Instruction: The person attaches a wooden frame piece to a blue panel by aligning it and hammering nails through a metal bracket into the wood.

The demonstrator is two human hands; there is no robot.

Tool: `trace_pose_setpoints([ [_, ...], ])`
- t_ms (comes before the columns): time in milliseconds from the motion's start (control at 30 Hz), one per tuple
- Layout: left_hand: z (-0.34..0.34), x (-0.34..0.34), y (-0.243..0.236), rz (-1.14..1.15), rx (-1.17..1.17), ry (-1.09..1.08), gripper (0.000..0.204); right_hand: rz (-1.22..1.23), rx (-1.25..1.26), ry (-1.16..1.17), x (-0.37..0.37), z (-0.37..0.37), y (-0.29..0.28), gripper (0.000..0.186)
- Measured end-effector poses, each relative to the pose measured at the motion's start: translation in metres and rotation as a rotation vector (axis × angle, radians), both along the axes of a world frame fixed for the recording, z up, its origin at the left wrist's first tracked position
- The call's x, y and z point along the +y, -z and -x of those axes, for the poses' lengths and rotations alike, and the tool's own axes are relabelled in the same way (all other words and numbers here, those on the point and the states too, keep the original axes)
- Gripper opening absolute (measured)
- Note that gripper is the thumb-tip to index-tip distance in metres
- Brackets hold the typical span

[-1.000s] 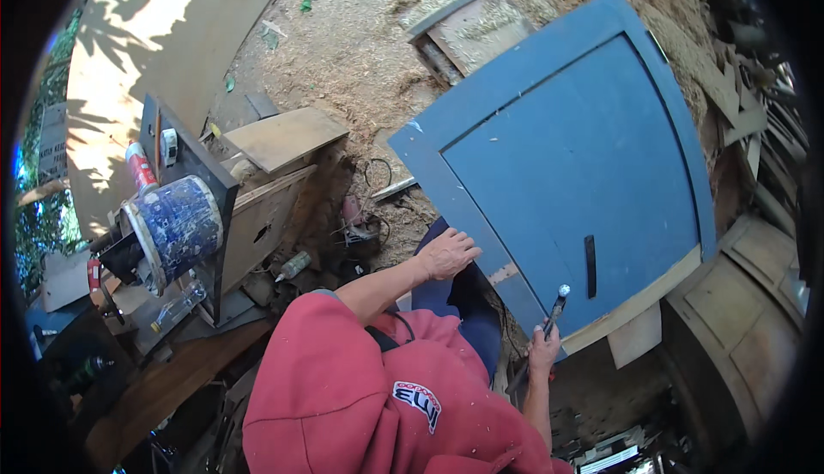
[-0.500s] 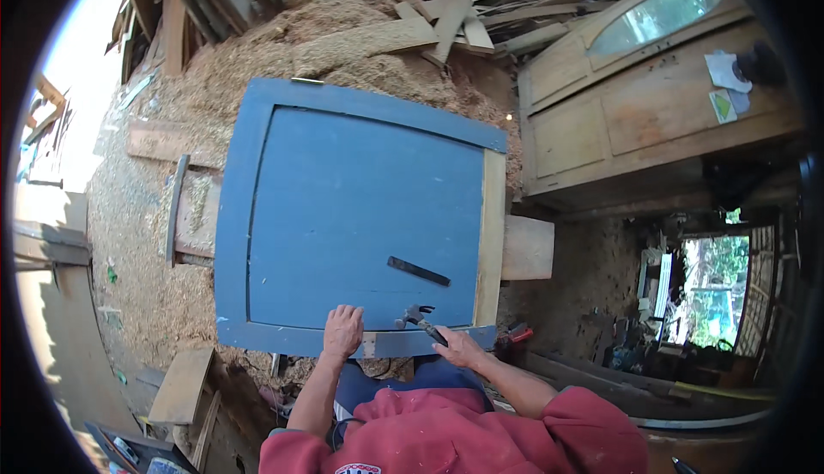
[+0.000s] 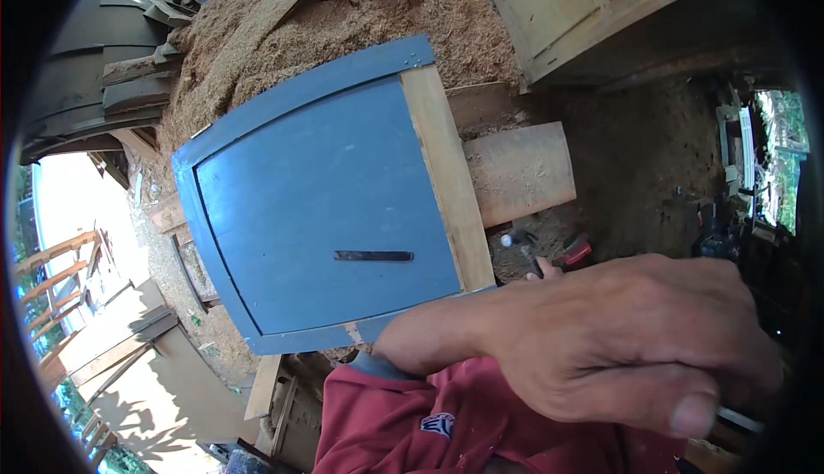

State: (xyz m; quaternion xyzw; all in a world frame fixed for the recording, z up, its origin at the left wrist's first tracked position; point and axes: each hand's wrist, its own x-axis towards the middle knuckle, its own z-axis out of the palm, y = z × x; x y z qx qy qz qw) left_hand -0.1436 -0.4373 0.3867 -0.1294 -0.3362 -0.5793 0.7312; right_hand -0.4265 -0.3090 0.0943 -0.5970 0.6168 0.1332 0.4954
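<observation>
My left hand (image 3: 627, 345) is raised close to the camera and reaches across to the right. Its back shows, the fingers are curled, and their tips are lost in shadow. Behind it, my right hand (image 3: 544, 270) grips a claw hammer (image 3: 520, 240) just off the right front corner of a blue framed panel (image 3: 318, 199); most of that hand is hidden. A dark flat strip (image 3: 373, 256) lies on the panel. Bare wood (image 3: 446, 173) forms the panel's right edge.
A board (image 3: 519, 169) juts out from under the panel's right side. Something red (image 3: 575, 251) lies beside the hammer. Sawdust (image 3: 378, 27) covers the ground behind, and a wooden door-like piece (image 3: 584, 2) stands at the far right. Planks (image 3: 142, 88) are stacked at far left.
My left hand has left the panel's front edge and come up across to the right. The hammer has moved from above the panel to beyond its right corner. The view has turned.
</observation>
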Motion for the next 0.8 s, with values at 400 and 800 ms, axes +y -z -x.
trace_pose_setpoints([
  [400, 0.057, -0.050, 0.014, 0.416, -0.232, 0.267, 0.023, 0.064, -0.014, 0.594, -0.004, 0.029, 0.027, 0.038],
  [800, -0.074, -0.003, 0.054, 0.143, 0.022, 0.319, 0.035, -0.121, 0.073, 0.197, 0.036, -0.064, 0.028, 0.045],
])
